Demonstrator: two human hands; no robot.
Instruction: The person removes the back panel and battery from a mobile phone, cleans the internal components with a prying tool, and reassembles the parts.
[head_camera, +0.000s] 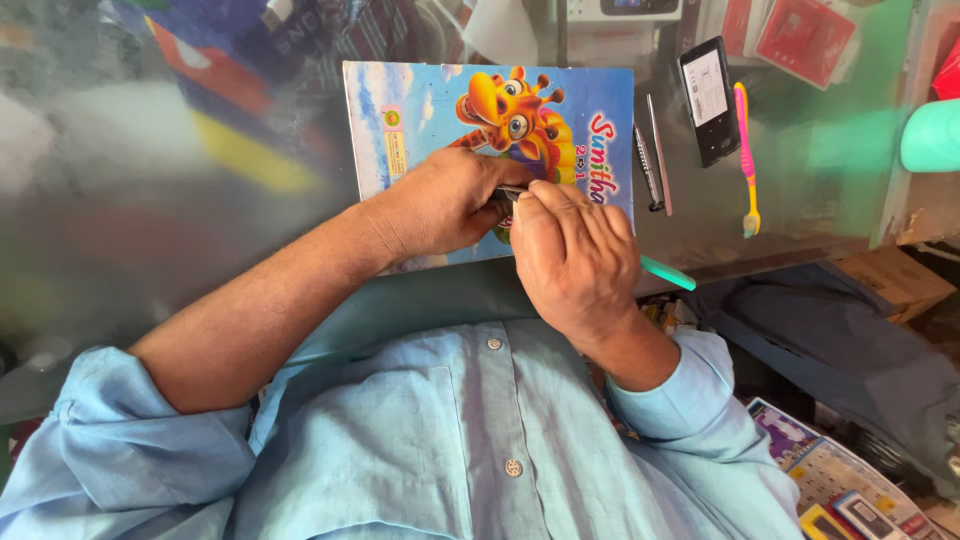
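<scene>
**Two hands closed over a small dark object on a cartoon-covered book**

On the far left the glass counter (150, 200) is all reflection and blur; coloured shapes show beneath it, but I cannot make out what they are. No open container shows from here. The nearest thing to one is a cardboard box (895, 280) low on the right, and its contents are out of sight.

The left hand (440, 205) lies on a blue book with a cartoon giraffe cover (420, 120), fingers curled shut around a small dark object (512, 192). Only a sliver of that object shows between the two hands, so I cannot tell what it is. The right hand (570, 255) presses against it from the near side, fingers bunched and closed on a teal-handled tool (668, 273); its handle sticks out to the right past the wrist, and its tip is hidden under the fingers. Both hands cover the lower middle of the book.

Just right of the book lie two slim metal tools (655, 155), side by side. Beyond them is a dark mobile phone (709, 100), then a pink and yellow toothbrush (745, 160), all flat on the glass. A pale green cylinder (930, 135) is cut off at the right edge.

The light blue shirt (480, 440) fills the foreground.
</scene>
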